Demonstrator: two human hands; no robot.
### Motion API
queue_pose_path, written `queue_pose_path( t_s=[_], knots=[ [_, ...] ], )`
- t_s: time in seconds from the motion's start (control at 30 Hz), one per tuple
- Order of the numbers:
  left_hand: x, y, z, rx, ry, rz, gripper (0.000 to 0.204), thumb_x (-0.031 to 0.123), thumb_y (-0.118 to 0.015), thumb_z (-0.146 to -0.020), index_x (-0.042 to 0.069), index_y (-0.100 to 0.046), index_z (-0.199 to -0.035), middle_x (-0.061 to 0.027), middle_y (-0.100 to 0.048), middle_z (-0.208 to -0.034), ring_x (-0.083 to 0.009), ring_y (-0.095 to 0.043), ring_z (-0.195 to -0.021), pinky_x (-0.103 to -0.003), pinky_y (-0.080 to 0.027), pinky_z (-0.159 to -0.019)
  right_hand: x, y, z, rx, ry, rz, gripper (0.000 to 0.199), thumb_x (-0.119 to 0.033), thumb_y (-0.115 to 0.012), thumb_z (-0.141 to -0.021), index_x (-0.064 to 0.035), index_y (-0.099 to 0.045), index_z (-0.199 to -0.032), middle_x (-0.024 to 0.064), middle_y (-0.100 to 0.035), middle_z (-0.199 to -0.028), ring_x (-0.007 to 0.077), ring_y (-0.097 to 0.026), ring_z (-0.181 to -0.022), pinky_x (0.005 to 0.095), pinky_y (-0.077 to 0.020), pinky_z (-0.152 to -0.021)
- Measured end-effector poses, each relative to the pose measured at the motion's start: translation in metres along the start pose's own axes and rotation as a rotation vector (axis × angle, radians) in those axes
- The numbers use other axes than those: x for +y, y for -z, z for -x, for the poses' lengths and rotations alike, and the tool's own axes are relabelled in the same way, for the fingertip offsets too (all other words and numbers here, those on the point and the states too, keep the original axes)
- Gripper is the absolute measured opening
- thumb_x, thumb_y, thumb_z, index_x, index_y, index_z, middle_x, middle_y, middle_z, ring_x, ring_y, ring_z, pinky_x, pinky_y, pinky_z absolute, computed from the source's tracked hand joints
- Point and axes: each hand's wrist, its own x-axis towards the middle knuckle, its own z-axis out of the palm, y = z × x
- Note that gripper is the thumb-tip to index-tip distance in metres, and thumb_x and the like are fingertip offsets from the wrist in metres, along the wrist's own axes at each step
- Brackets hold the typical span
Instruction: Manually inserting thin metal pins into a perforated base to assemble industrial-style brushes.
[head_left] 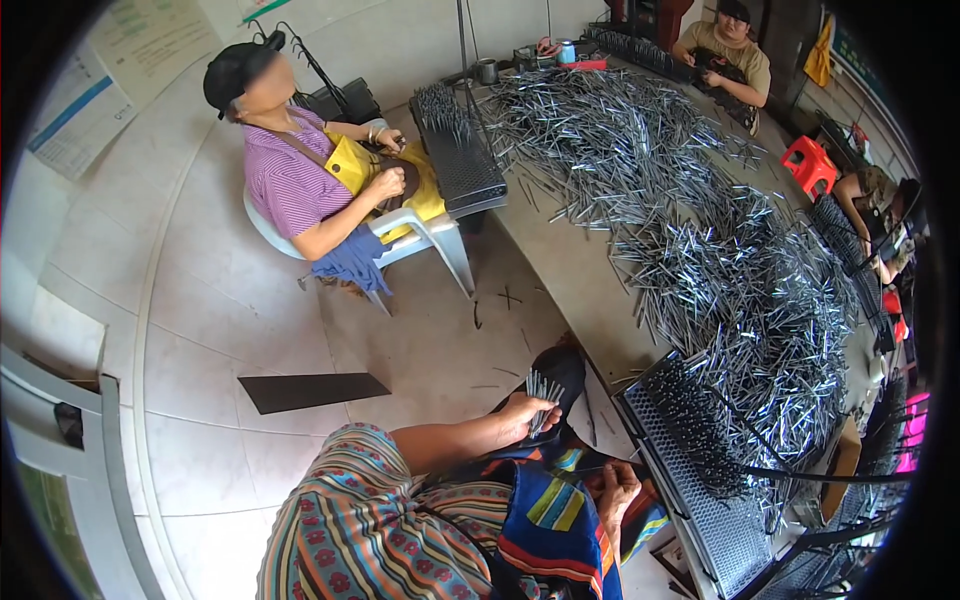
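Left hand (524, 418): our fingers wrap a fanned bundle of thin grey metal rods (543, 388) | Right hand (616, 492): over dark-blue cloth with multicoloured stripes (548, 510), fingers curled; we cannot tell what they pinch | Risk: uneven grip could spill our rods.

The table (565, 270) bears one large heap of metal rods (680, 215), with two perforated trays (740, 560) along its left edge and one white chair (440, 237) and one dark board (312, 391) to its left.
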Motion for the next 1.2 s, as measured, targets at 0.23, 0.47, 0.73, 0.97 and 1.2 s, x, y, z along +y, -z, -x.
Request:
queue_pose_path(
  t_s=[0.23,0.47,0.73,0.97,1.2],
  knots=[
    [0.002,-0.003,0.004,-0.003,-0.015,-0.010,0.010,0.007,-0.064,-0.085,0.000,-0.065,-0.091,-0.0126,-0.069,-0.082,-0.0219,-0.068,-0.071,-0.033,-0.054,-0.059,-0.006,-0.003,0.002,-0.038,0.003,0.001,0.004,-0.003,-0.062,-0.086,0.0003,-0.063,-0.083,0.0003,-0.058,-0.060,0.0062,-0.051,-0.048,0.0209,-0.0366,-0.041],
    [-0.001,0.000,-0.003,-0.022,-0.001,0.008,0.011,0.008,-0.063,-0.085,0.000,-0.066,-0.092,-0.0124,-0.069,-0.084,-0.0219,-0.068,-0.072,-0.034,-0.055,-0.060,-0.013,-0.005,0.003,-0.033,-0.004,0.018,0.005,-0.002,-0.061,-0.087,0.0010,-0.062,-0.083,0.0013,-0.057,-0.059,0.0070,-0.051,-0.048,0.0216,-0.0384,-0.041],
    [-0.001,-0.001,-0.003,-0.006,-0.009,-0.015,0.012,0.006,-0.063,-0.084,-0.001,-0.065,-0.094,-0.0135,-0.069,-0.085,-0.0230,-0.068,-0.072,-0.034,-0.056,-0.060,-0.006,-0.004,0.001,-0.018,0.012,-0.004,0.005,-0.001,-0.061,-0.086,0.0016,-0.062,-0.082,0.0020,-0.057,-0.060,0.0084,-0.051,-0.047,0.0230,-0.0404,-0.043],
    [-0.004,0.003,-0.005,-0.008,-0.025,0.007,0.014,0.004,-0.062,-0.082,-0.002,-0.064,-0.095,-0.0145,-0.068,-0.084,-0.0238,-0.068,-0.072,-0.034,-0.056,-0.060,-0.019,-0.009,0.007,-0.041,-0.030,-0.011,0.005,-0.001,-0.061,-0.086,0.0021,-0.062,-0.082,0.0024,-0.058,-0.060,0.0090,-0.052,-0.048,0.0230,-0.0409,-0.044],
    [-0.005,0.002,-0.008,-0.011,-0.045,-0.006,0.013,0.003,-0.062,-0.082,-0.003,-0.063,-0.093,-0.0154,-0.068,-0.083,-0.0240,-0.068,-0.071,-0.035,-0.056,-0.059,-0.011,-0.008,0.004,-0.023,-0.005,-0.046,0.006,-0.005,-0.063,-0.086,0.0007,-0.064,-0.085,0.0021,-0.057,-0.059,0.0083,-0.050,-0.041,0.0215,-0.0368,-0.036]
  ],
)
